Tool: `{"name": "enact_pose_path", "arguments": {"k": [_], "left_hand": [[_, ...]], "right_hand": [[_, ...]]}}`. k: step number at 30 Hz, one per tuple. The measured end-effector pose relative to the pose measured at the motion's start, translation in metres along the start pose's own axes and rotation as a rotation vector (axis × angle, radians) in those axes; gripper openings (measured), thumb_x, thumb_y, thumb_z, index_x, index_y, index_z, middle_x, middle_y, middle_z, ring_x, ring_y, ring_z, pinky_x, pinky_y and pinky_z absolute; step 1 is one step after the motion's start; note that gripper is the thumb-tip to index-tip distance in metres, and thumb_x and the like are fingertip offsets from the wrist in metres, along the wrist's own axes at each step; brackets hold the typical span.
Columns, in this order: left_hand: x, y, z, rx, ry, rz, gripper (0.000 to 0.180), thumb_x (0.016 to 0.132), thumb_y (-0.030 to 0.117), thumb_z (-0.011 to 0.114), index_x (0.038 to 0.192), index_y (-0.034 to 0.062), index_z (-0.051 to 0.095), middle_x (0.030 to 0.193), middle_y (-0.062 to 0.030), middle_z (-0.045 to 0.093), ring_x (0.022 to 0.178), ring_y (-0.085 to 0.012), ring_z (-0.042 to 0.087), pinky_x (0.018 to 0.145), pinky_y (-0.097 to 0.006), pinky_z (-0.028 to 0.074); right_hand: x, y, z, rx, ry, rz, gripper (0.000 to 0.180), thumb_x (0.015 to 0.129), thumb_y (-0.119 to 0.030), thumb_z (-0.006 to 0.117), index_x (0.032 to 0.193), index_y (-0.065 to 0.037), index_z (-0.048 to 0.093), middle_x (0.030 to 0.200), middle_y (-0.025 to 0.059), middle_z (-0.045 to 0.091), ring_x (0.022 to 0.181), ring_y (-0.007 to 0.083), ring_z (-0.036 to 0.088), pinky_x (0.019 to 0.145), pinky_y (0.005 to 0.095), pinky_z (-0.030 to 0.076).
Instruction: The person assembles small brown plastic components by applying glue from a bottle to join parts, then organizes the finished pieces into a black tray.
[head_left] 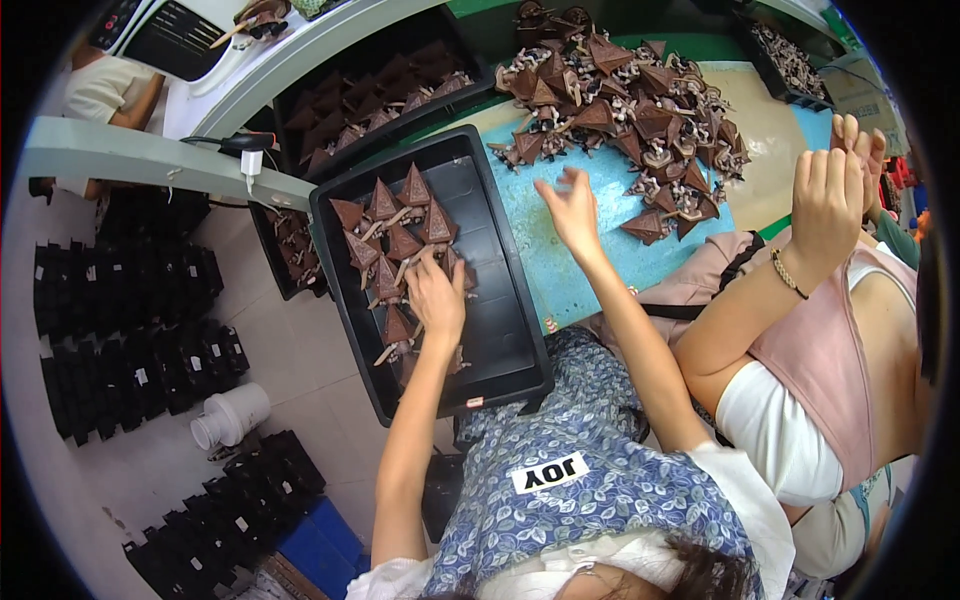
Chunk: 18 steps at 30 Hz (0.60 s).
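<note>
Black tray (505, 310), nine o'clock: seat pyramid figurines (384, 200) gently — spread grip on right hand (573, 212), cannot tell on left hand (437, 303).

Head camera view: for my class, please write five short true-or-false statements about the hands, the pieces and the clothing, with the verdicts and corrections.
1. The left hand is at the brown pointed pieces inside the black tray. True.
2. The right hand is inside the same tray. False: it is raised over the blue mat.
3. Pieces cover the whole floor of that tray. False: bare black floor shows along its right side.
4. A heap of brown pointed pieces lies beyond the right hand. True.
5. The person's apron is plain red. False: it is blue with a leaf pattern.
</note>
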<state>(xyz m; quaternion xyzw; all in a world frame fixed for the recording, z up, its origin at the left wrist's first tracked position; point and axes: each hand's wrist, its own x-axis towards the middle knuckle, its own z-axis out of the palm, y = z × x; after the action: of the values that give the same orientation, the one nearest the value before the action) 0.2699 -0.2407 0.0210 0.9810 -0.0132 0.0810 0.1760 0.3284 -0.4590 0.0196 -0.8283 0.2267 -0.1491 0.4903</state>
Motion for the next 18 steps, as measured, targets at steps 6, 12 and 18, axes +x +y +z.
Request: {"name": "enact_pose_path", "arguments": {"k": [6,12,18], "left_hand": [[-0.023,0.038,-0.026,-0.266,-0.138,-0.017,0.032,0.081,0.017,0.061,0.107,0.0004,0.053,0.103,-0.0186,0.055,0.097,-0.0367,0.051,0.084,-0.044,0.043],[-0.002,0.064,-0.041,-0.593,-0.161,-0.117,0.025,0.082,0.011,0.062,0.103,-0.0011,0.055,0.098,-0.0177,0.059,0.085,-0.0332,0.061,0.075,-0.040,0.049],[0.048,0.100,-0.042,-1.520,-0.649,-0.524,0.043,0.092,0.030,0.057,0.120,-0.0007,0.046,0.116,-0.0143,0.057,0.103,-0.0210,0.056,0.084,-0.033,0.048]], "right_hand": [[0.097,0.019,0.073,0.094,0.255,0.604,0.104,0.053,-0.042,0.086,0.117,0.014,0.028,0.110,0.0279,0.053,0.097,0.0359,0.058,0.086,0.0367,0.046],[0.067,0.048,0.044,0.179,0.240,0.497,0.080,0.056,-0.031,0.085,0.111,0.007,0.041,0.101,0.0228,0.058,0.088,0.0287,0.061,0.077,0.0348,0.049],[-0.054,-0.057,-0.039,0.275,-0.130,-0.029,0.049,0.065,-0.019,0.078,0.103,0.000,0.054,0.094,0.0121,0.062,0.079,0.0214,0.061,0.065,0.0322,0.050]]}}
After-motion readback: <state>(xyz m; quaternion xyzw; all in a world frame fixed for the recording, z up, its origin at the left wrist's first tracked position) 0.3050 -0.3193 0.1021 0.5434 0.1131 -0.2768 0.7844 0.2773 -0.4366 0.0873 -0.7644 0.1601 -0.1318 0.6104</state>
